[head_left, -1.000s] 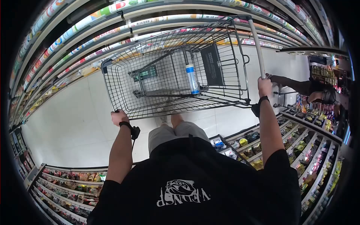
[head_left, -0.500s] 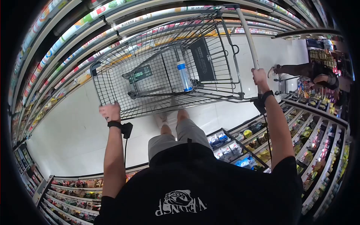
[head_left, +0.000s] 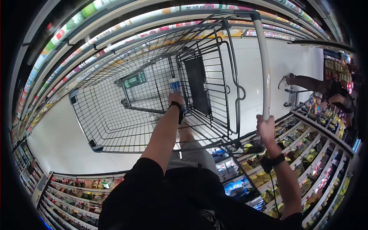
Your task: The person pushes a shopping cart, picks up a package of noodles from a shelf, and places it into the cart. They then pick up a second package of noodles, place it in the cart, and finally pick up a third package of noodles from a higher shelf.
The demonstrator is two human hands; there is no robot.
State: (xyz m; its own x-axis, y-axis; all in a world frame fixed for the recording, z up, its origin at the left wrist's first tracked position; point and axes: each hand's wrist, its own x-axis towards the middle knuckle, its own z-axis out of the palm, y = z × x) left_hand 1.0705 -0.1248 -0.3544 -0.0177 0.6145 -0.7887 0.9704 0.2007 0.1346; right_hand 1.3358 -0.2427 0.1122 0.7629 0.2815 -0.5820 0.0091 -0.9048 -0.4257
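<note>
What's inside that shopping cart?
One bottle stands in the cart, beside a dark flap at the handle end. The left hand covers the bottle's lower part, so whether the fingers grip it cannot be seen.

A supermarket aisle: stocked shelves flank a wire shopping cart.

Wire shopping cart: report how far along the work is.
Done: one clear plastic bottle with a blue label sits in the black wire shopping cart. In hand: the left hand reaches in at the bottle, grip unclear; the right hand holds the grey handle bar. Left: the rest of the basket looks unfilled.
</note>
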